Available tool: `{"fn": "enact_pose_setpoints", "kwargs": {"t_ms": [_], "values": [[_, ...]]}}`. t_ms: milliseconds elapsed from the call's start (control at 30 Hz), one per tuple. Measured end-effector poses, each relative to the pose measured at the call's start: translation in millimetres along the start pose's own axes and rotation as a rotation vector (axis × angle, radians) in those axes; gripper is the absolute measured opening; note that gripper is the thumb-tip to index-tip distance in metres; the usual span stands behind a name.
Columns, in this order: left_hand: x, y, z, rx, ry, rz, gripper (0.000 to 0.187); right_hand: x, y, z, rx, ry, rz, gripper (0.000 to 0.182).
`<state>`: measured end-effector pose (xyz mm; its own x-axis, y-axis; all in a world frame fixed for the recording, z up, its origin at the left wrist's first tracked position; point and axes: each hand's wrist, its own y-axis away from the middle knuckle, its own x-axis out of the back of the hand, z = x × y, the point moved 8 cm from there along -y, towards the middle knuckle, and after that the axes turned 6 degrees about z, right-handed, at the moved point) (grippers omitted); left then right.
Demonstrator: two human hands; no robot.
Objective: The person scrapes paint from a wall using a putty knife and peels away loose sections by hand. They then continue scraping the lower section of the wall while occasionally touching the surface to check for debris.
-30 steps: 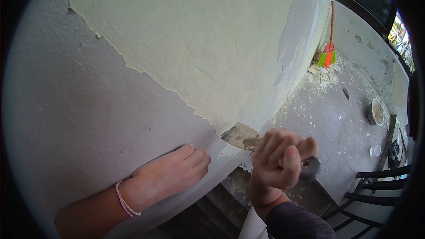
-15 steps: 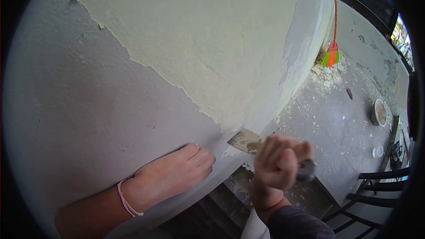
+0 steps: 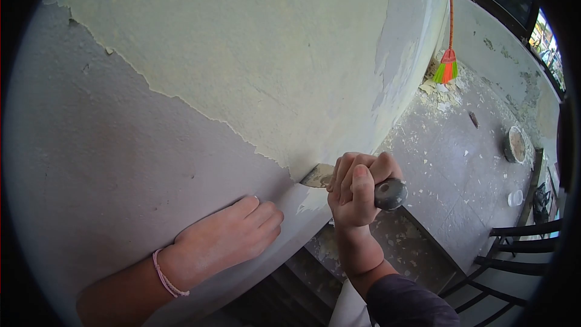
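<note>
right hand (image 3: 360, 189) clenches scraper (image 3: 318, 176) against wall (image 3: 121, 163) | left hand (image 3: 227, 236), near left, rests half-curled on wall, hold unclear

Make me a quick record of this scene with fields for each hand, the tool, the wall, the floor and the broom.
Left hand: fingers curled, lying against the wall; palm side hidden
Right hand: closed around the handle of the scraper
Tool: scraper, blade tip at the ragged edge of the grey paint
Wall: large pale patch above the grey paint
Floor: littered with flakes
Broom: bristles down, near the flakes
</note>
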<state>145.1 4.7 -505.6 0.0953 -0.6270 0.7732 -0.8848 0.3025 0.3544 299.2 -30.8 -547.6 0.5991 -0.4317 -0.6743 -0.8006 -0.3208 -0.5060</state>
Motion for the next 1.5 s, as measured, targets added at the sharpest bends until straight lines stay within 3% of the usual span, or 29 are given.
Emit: {"fn": "enact_pose_setpoints", "kwargs": {"t_ms": [100, 167, 200, 233, 300, 333, 367, 433, 500, 533, 633, 700, 767, 800, 833, 900, 967, 1000, 1100, 1233, 1300, 1367, 1400, 1433, 1500], "values": [[-1.1, -0.1, 0.1, 0.001, 0.052, -0.067, 0.009, -2.6, -1.9, -41.9, 0.154, -0.137, 0.000, 0.026], [-2.6, 1.5, -0.5, 0.015, 0.016, -0.044, 0.008, -5.9, 4.6, -20.3, 0.065, -0.056, 0.122, 0.027], [-1.7, 0.8, 0.7, 0.016, 0.002, -0.025, 0.008, -1.7, 14.3, 17.6, 0.020, 0.405, 0.070, 0.030], [-0.6, -0.5, 3.1, 0.008, 0.025, -0.028, 0.008, -13.5, 11.5, 41.7, -0.059, 0.659, -0.006, 0.032], [1.0, 0.1, -0.1, 0.005, 0.036, -0.046, 0.007, 6.9, 23.5, 31.9, 0.000, 0.542, 0.057, 0.032], [-0.1, -0.5, -4.3, 0.010, 0.003, -0.049, 0.007, 7.7, 22.1, 14.2, -0.042, 0.091, 0.140, 0.029], [-1.1, 0.0, -3.1, 0.005, -0.002, -0.062, 0.007, 2.8, 13.0, -20.8, 0.189, -0.119, 0.104, 0.026], [-4.4, 2.2, 2.5, -0.022, 0.003, -0.079, 0.007, 13.6, 15.1, -41.1, 0.353, -0.334, 0.174, 0.025], [-5.2, 0.9, 2.9, -0.028, -0.009, -0.060, 0.007, -2.7, 9.8, -6.4, 0.119, -0.026, 0.095, 0.025], [-4.3, 0.3, 1.7, -0.019, -0.001, -0.059, 0.007, 6.8, 7.5, 5.0, 0.030, -0.103, 0.177, 0.025], [-1.6, 0.7, 3.6, -0.009, 0.041, -0.057, 0.006, 8.3, 1.5, -2.7, 0.054, -0.054, 0.167, 0.024], [-1.2, -0.6, -0.8, 0.003, 0.057, -0.036, 0.006, 9.6, 2.5, -32.6, 0.182, -0.207, 0.142, 0.022], [-0.4, -0.6, -1.4, 0.017, 0.018, -0.035, 0.006, 3.2, 7.5, -14.7, 0.095, -0.033, 0.144, 0.023], [0.9, -2.0, -0.8, 0.022, 0.000, -0.029, 0.006, 11.9, 23.9, 33.6, -0.057, 0.232, 0.155, 0.027], [1.4, -3.3, 1.1, 0.018, 0.008, -0.029, 0.006, 1.8, 22.4, 53.5, -0.090, 0.467, 0.033, 0.031], [0.2, -1.8, -0.3, 0.013, -0.001, -0.039, 0.006, 18.7, 35.3, 43.0, -0.053, 0.406, 0.101, 0.030], [-0.2, -2.4, -3.3, 0.013, -0.013, -0.046, 0.005, 10.2, 18.7, -13.2, 0.138, -0.150, 0.135, 0.028], [-1.2, -1.0, -0.5, 0.000, -0.002, -0.054, 0.005, 12.1, 18.7, -26.2, 0.202, -0.222, 0.112, 0.025], [-2.3, -2.1, 1.2, 0.003, -0.021, -0.053, 0.005, 4.3, 16.2, -1.0, 0.068, -0.037, 0.026, 0.023], [-2.3, -2.6, 0.7, -0.010, -0.005, -0.039, 0.006, 10.9, 6.2, -13.2, 0.126, 0.044, -0.007, 0.024], [-2.9, -1.4, 0.4, -0.014, 0.012, -0.036, 0.006, 19.5, 6.5, -32.5, 0.254, -0.214, 0.090, 0.023], [-1.7, -2.0, 0.4, -0.009, 0.007, -0.095, 0.006, 15.1, 14.2, 11.9, 0.067, 0.025, 0.133, 0.026], [-0.7, -3.8, 0.7, -0.007, 0.003, -0.116, 0.007, 15.4, 17.6, 39.4, 0.020, 0.454, 0.090, 0.031], [0.5, -5.1, 1.3, -0.009, -0.004, -0.102, 0.007, 16.6, 21.3, 64.5, -0.153, 0.322, 0.115, 0.036], [1.2, -4.3, 0.2, -0.008, -0.027, -0.084, 0.008, 39.0, 25.0, 52.0, -0.048, 0.134, 0.212, 0.034]]}}
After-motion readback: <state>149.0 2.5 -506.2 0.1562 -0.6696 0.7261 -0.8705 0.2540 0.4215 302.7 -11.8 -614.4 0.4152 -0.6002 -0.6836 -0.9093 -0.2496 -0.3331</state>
